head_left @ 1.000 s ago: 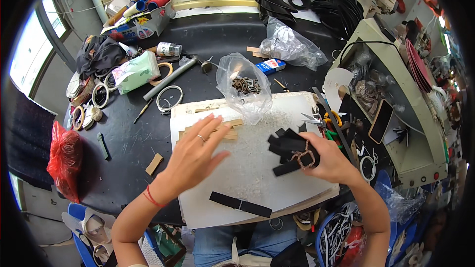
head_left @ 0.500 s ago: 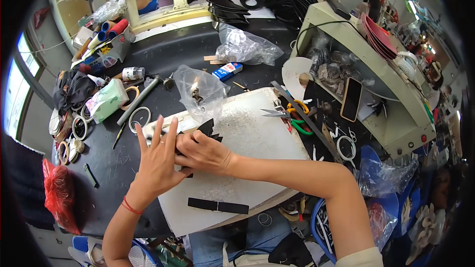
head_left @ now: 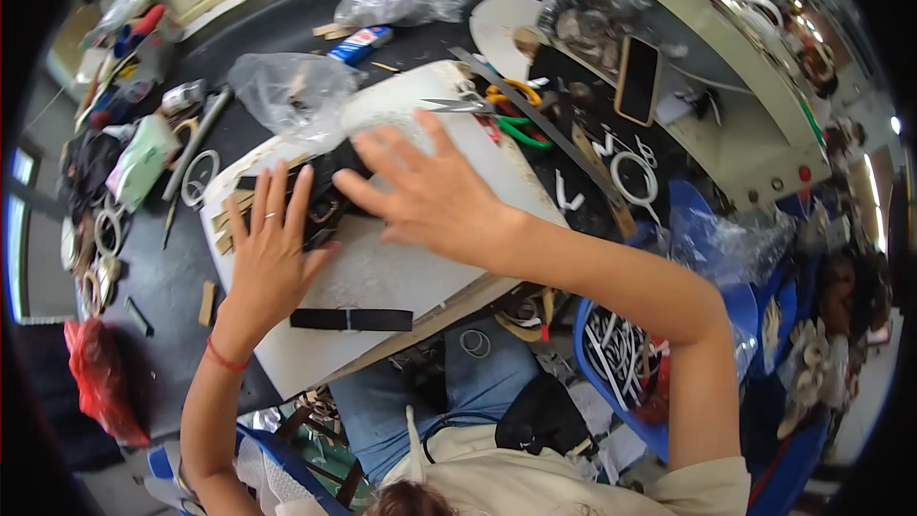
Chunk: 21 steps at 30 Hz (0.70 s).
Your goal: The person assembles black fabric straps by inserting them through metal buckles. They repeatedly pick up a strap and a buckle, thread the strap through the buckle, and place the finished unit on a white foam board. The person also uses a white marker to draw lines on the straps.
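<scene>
Fingers stretched, my left hand (head_left: 270,253) lies at the left side of the white board (head_left: 420,253). It touches or hovers over black strip-like pieces (head_left: 330,172), whose exact kind I cannot make out. My right hand (head_left: 439,196), a little blurred, is spread over the right end of those pieces, with nothing seen in its grip. Several tan strips (head_left: 229,226) stick out beside my left fingers. Nearer me, a black strap (head_left: 382,320) with a thin band around it lies flat on the board.
Beyond the board lie a clear plastic bag (head_left: 287,91) and a blue box (head_left: 361,45). Scissors (head_left: 521,129), a long metal ruler (head_left: 544,124) and a phone (head_left: 638,79) are at the right. A red bag (head_left: 100,382) sits at the left edge; a blue basket (head_left: 597,373) stands below.
My right hand has opened from its closed grip and now spreads over the black pieces. Tan strips have come into sight beside my left hand. The view has shifted.
</scene>
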### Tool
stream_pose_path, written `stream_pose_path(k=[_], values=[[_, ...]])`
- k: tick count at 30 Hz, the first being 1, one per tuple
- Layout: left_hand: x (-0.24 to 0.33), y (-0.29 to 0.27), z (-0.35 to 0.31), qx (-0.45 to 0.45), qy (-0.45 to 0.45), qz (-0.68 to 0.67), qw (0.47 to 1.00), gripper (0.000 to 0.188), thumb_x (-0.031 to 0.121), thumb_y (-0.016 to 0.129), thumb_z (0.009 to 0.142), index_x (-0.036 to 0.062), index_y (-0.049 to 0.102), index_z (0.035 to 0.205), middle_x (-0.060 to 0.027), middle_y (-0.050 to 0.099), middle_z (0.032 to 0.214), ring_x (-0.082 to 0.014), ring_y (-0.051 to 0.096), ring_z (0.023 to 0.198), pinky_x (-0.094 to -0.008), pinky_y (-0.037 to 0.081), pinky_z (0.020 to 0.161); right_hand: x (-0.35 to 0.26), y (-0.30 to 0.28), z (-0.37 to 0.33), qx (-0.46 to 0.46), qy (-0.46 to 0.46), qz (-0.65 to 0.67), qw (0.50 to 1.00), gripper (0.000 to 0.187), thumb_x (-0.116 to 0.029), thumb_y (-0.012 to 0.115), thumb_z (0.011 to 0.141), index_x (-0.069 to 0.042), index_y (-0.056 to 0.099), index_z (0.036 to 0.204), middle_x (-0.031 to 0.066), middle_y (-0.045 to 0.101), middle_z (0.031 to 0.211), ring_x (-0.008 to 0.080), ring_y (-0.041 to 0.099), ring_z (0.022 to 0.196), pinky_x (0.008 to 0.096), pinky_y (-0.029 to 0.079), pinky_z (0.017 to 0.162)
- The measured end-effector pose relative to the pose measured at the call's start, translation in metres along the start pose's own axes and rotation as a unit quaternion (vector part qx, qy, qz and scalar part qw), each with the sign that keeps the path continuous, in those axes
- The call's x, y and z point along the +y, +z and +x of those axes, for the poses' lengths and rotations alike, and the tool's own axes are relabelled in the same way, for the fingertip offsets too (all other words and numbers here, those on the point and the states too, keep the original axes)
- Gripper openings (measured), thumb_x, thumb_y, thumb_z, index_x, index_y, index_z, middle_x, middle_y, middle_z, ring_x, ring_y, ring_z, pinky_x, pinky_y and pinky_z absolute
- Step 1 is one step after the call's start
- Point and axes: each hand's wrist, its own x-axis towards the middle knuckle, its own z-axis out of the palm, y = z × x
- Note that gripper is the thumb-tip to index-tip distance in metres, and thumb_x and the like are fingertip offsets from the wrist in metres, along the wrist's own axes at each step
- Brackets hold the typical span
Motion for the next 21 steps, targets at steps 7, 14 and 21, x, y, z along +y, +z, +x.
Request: stream_pose_path(k=[7, 14, 21], values=[[-0.015, -0.053, -0.105, 0.205, -0.061, -0.072, 0.974, 0.055, 0.029, 0.069, 0.081, 0.0091, 0.049, 0.129, -0.0169, 0.044, 0.135, -0.0343, 0.038, 0.130, -0.0499, 0.033, 0.105, 0.005, 0.009, -0.056, -0.047, 0.070, 0.150, 0.985, 0.057, -0.011, 0.065, 0.080, -0.005, 0.046, 0.133, 0.0203, 0.045, 0.133, 0.0367, 0.042, 0.122, 0.0435, 0.032, 0.104], [-0.118, 0.002, -0.432, 0.345, -0.622, 0.007, 0.702, 0.018, 0.017, 0.057, 0.087, 0.0043, 0.069, 0.092, -0.0163, 0.067, 0.089, -0.0329, 0.063, 0.087, -0.0403, 0.048, 0.078, -0.037, 0.004, -0.040, 0.051, -0.022, 0.144, 0.988, 0.025, 0.010, 0.061, 0.076, 0.004, 0.058, 0.100, 0.0152, 0.058, 0.098, 0.0343, 0.054, 0.090, 0.0416, 0.043, 0.080], [-0.337, 0.089, -0.500, 0.176, -0.702, 0.060, 0.687, 0.031, 0.031, 0.054, 0.087, 0.0079, 0.073, 0.094, -0.0207, 0.067, 0.096, -0.0341, 0.064, 0.089, -0.0417, 0.049, 0.073, -0.064, 0.010, -0.005, 0.015, 0.110, 0.236, 0.965, 0.020, -0.006, 0.069, 0.076, 0.001, 0.061, 0.093, 0.0173, 0.060, 0.094, 0.0343, 0.057, 0.087, 0.0410, 0.046, 0.078]])
